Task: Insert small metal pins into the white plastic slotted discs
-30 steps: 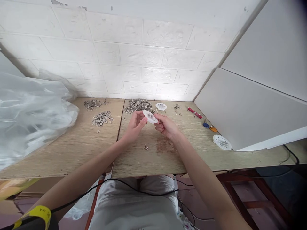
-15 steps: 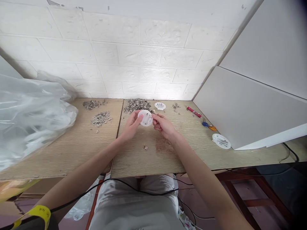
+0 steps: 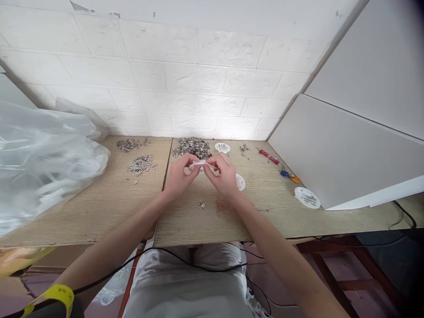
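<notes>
Both hands meet over the wooden table (image 3: 232, 221), just in front of a pile of small metal parts (image 3: 191, 146). My left hand (image 3: 179, 176) and my right hand (image 3: 223, 176) pinch a white plastic disc (image 3: 198, 164) between their fingertips. I see the disc edge-on, so its face is hidden. A second white disc (image 3: 240, 182) peeks out past the outer edge of my right hand. Whether that hand holds it or it lies on the table I cannot tell. A loose metal part (image 3: 201, 204) lies just below my hands.
Two smaller heaps of metal parts (image 3: 141, 163) (image 3: 128, 144) lie to the left. Another white disc (image 3: 222, 146) sits behind my hands, and one more (image 3: 307, 197) by the white panel (image 3: 347, 150). A red tool (image 3: 268, 155) and scissors (image 3: 288, 175) lie at right. A clear plastic bag (image 3: 43, 159) fills the left.
The disc has turned from face-on to edge-on between my fingers. My right hand rose over it, and a second white disc now shows beside that hand.
</notes>
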Demonstrator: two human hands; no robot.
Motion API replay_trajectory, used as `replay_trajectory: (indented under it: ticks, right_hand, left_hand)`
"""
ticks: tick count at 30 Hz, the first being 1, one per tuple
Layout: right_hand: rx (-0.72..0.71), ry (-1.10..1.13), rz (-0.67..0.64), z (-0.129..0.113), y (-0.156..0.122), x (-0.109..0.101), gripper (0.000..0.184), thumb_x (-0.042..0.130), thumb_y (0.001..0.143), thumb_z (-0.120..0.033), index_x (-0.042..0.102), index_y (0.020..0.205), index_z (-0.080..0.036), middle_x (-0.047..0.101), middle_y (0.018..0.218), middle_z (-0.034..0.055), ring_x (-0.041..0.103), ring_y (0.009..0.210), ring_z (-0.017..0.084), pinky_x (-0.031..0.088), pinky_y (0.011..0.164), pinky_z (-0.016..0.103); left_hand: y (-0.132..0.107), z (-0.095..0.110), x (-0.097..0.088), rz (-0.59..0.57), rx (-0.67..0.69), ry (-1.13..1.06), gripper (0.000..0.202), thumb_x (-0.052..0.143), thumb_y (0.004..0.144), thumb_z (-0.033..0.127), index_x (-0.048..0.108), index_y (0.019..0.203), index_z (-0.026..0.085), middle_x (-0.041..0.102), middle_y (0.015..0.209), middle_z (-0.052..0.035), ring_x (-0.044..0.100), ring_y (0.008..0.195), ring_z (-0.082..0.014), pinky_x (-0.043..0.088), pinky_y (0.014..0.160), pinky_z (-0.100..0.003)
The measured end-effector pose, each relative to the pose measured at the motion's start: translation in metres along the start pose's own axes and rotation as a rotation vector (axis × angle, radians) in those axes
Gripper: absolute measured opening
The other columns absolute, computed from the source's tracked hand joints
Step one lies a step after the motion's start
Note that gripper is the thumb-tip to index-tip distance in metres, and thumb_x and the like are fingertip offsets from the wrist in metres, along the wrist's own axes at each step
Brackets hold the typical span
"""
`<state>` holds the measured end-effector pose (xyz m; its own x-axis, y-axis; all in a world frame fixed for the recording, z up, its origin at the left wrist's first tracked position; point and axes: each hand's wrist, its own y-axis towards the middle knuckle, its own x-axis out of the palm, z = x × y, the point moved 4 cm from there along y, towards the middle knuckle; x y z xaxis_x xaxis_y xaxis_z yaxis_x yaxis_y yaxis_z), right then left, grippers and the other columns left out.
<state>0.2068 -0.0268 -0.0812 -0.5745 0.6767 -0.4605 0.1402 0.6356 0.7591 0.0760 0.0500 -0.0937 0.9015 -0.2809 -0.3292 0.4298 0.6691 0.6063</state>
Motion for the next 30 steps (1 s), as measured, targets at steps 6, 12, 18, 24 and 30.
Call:
replay_trajectory:
  ticks: [6,12,18,24,30]
  right_hand:
    - [-0.092,-0.095,0.046,-0.003,-0.006,0.002,0.012,0.053,0.090,-0.025,0.063,0.091,-0.020,0.063,0.083,0.0054,0.058,0.071,0.014,0.042,0.057,0.026]
    - [0.058,-0.068,-0.038,0.004,-0.003,0.006,0.016,0.055,0.089,-0.028,0.068,0.087,-0.018,0.066,0.085,0.0059,0.058,0.072,0.015,0.042,0.062,0.027]
    - [0.588,0.092,-0.430,0.026,0.003,0.017,0.011,0.063,0.073,-0.021,0.064,0.063,-0.016,0.059,0.060,-0.0001,0.051,0.058,0.013,0.034,0.054,0.025]
    - [0.838,0.247,-0.719,0.035,0.006,0.025,0.015,0.061,0.062,-0.015,0.055,0.048,-0.015,0.046,0.038,-0.0023,0.044,0.044,0.011,0.031,0.046,0.025]
    - [0.858,0.159,-0.908,0.041,0.010,0.038,0.025,0.061,0.056,-0.010,0.045,0.039,-0.016,0.044,0.035,-0.0019,0.038,0.039,0.009,0.024,0.040,0.025]
  left_hand:
    - [-0.003,0.008,-0.001,0.043,0.325,0.124,0.010,0.057,0.088,0.026,0.058,0.082,0.018,0.064,0.081,-0.0032,0.059,0.077,-0.0124,0.046,0.068,-0.025]
    - [0.000,0.001,0.000,-0.023,0.079,0.217,0.014,0.059,0.084,0.031,0.062,0.081,0.017,0.058,0.079,-0.0018,0.049,0.065,-0.0105,0.037,0.057,-0.023]
    - [0.004,-0.017,0.003,-0.279,-0.249,0.333,0.025,0.063,0.076,0.040,0.072,0.079,0.017,0.063,0.074,-0.0034,0.052,0.067,-0.0141,0.033,0.056,-0.026]
    - [0.004,-0.027,0.004,-0.508,-0.474,0.220,0.030,0.064,0.071,0.044,0.076,0.081,0.018,0.071,0.073,-0.0040,0.060,0.067,-0.0163,0.038,0.056,-0.026]
    - [0.006,-0.029,0.005,-0.616,-0.515,0.253,0.028,0.068,0.067,0.043,0.077,0.077,0.019,0.073,0.078,-0.0041,0.063,0.073,-0.0185,0.040,0.057,-0.026]
